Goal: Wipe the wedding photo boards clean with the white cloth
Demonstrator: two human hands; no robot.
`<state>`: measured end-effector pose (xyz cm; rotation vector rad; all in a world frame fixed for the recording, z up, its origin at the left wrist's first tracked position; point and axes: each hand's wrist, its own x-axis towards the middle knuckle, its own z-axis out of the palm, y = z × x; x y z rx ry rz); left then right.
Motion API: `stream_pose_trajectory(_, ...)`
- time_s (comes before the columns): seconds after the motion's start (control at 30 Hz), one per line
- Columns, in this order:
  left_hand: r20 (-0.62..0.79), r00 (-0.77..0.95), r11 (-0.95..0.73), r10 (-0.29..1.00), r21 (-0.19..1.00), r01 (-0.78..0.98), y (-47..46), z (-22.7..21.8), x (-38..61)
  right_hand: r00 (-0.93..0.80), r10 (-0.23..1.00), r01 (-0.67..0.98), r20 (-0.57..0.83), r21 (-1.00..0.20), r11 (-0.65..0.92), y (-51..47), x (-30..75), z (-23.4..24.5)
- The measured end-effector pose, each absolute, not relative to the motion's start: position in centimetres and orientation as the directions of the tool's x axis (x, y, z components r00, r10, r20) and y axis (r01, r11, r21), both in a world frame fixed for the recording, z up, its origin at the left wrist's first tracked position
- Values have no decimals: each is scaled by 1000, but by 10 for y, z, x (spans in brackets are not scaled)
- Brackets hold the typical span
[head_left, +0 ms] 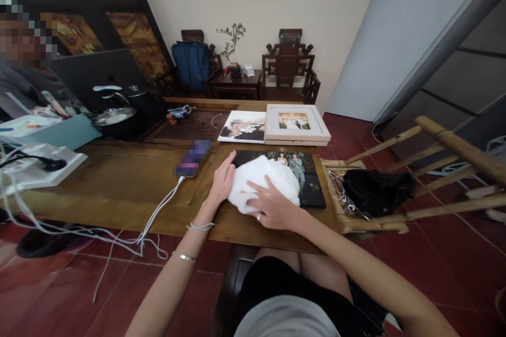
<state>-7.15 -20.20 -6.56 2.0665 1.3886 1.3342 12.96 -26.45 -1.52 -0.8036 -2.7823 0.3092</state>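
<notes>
A dark photo print (306,181) lies flat on the wooden table (118,179) in front of me. A white cloth (263,179) covers its left part. My right hand (272,205) rests on the cloth with fingers spread flat. At the print's left edge my left hand (223,179) lies with its fingers stretched out, touching the cloth's side.
A phone (193,158) with a white cable (158,213) lies left of the print. Behind are another print (243,127) and a white framed photo (296,124). A bamboo rack (395,179) with a black bag (375,189) stands right. Pots, boxes and another person sit far left.
</notes>
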Motion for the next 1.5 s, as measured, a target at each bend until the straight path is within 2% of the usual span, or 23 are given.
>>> stream_pose_trajectory(0.13,455,235,-494,859,616,614,-200,-68,-68,-728,669,608,148,-311,730,-289,182,-10)
stream_pose_trajectory(0.3,433,269,-496,860,590,637,-198,-69,-67,-517,834,811,192,-204,549,-257,227,-23)
stream_pose_trajectory(0.43,431,273,-494,860,572,655,-197,-70,-68,-428,885,840,181,-281,464,-206,207,-26)
stream_pose_trajectory(0.63,429,275,-492,860,558,669,-196,-73,-71,-449,875,776,181,-406,482,-154,111,-19)
stream_pose_trajectory(0.77,430,275,-491,860,556,671,-195,-74,-72,-465,863,750,196,-432,502,-149,81,-20)
stream_pose_trajectory(0.93,438,275,-499,856,561,660,-195,-75,-71,-446,867,776,221,-388,498,-159,132,-23)
stream_pose_trajectory(1.17,448,254,-494,857,576,651,-196,-73,-68,-396,887,854,237,-259,450,-192,238,-27)
stream_pose_trajectory(1.37,451,241,-488,859,581,651,-197,-72,-66,-572,796,779,197,-173,602,-286,234,-27)
stream_pose_trajectory(1.5,451,241,-488,859,580,653,-197,-73,-66,-696,703,664,150,-238,709,-317,208,-20)
